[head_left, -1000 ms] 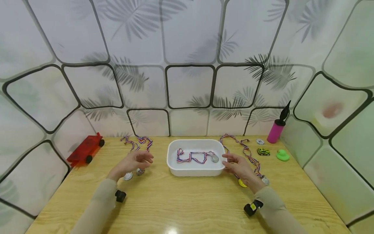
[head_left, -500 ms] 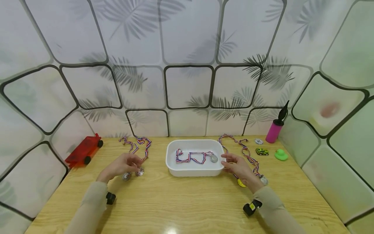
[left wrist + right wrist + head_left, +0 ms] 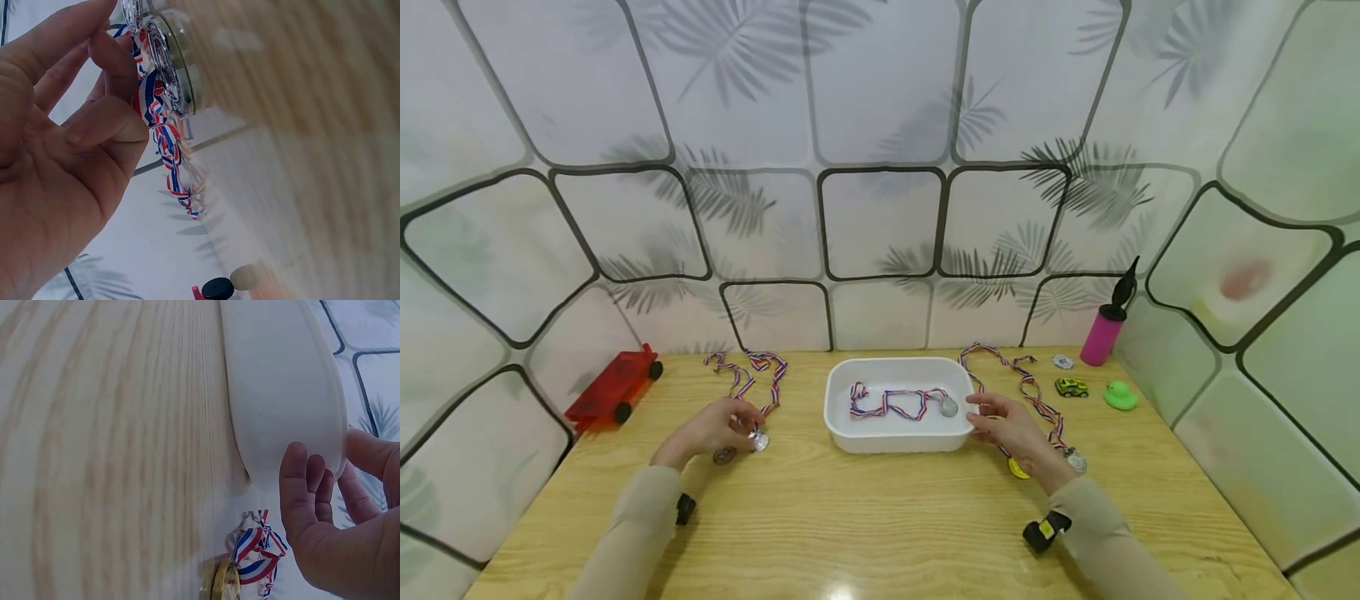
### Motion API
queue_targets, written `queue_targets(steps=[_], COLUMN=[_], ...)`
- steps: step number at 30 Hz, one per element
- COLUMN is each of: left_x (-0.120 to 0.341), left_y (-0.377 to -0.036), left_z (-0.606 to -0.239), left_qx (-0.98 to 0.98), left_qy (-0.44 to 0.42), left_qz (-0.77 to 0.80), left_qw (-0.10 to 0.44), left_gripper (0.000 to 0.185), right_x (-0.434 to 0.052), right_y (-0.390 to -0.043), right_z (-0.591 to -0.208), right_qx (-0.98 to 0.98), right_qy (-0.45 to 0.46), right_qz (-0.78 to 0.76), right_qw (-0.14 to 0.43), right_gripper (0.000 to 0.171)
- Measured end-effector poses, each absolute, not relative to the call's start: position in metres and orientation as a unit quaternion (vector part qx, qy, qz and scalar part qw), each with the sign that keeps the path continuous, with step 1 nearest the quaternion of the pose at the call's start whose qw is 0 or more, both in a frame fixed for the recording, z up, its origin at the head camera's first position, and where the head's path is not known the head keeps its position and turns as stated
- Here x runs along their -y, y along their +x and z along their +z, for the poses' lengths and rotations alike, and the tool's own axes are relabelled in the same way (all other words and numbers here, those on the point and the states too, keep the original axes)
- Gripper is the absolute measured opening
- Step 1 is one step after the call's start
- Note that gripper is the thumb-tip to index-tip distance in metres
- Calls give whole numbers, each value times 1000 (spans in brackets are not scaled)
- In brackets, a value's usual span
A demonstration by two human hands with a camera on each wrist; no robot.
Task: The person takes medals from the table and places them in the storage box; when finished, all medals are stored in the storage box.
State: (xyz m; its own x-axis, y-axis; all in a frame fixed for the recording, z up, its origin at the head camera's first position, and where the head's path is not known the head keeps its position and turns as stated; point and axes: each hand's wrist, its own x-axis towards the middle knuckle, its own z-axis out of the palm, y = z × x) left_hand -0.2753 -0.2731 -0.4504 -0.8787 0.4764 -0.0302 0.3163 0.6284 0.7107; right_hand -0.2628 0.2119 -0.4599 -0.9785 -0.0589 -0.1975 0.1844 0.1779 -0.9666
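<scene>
On the left of the wooden table my left hand (image 3: 718, 429) pinches a silver medal (image 3: 759, 439), tipped up at the fingertips. A second silver medal (image 3: 724, 456) lies under that hand, partly hidden. Their striped red, white and blue ribbons (image 3: 167, 150) trail off behind the fingers. In the middle stands a white plastic tray (image 3: 898, 443) with one silver medal (image 3: 948, 407) and its ribbon inside. My right hand (image 3: 1011, 429) holds the tray's right end, fingers on both sides of the rim. A gold medal (image 3: 1018, 467) lies just below this hand, partly covered by it.
Right of the tray lie another silver medal (image 3: 1077, 461) and tangled ribbons (image 3: 1033, 392). Farther right are a small toy car (image 3: 1071, 387), a green rubber duck (image 3: 1121, 396), a round white disc (image 3: 1062, 362) and a pink pump (image 3: 1102, 337). A red toy vehicle (image 3: 613, 387) stands far left.
My left hand has moved left and down onto the silver medals, and its fingers have closed on one, tipping it up. My right hand stays at the tray's end.
</scene>
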Motion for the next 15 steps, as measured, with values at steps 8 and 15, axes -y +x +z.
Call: queue_targets(steps=[8, 15], left_x=[268, 260], left_y=[-276, -280], left_z=[-452, -453], left_qx=[-900, -897], left_qy=[226, 236], left_qz=[350, 344], left_qw=[127, 146], left_gripper=[31, 33], right_x=[-212, -212], right_y=[-263, -262], right_z=[-459, -458], right_qx=[-763, -761], right_qy=[43, 43], right_qz=[-639, -640], right_qw=[94, 97], right_gripper=[42, 41])
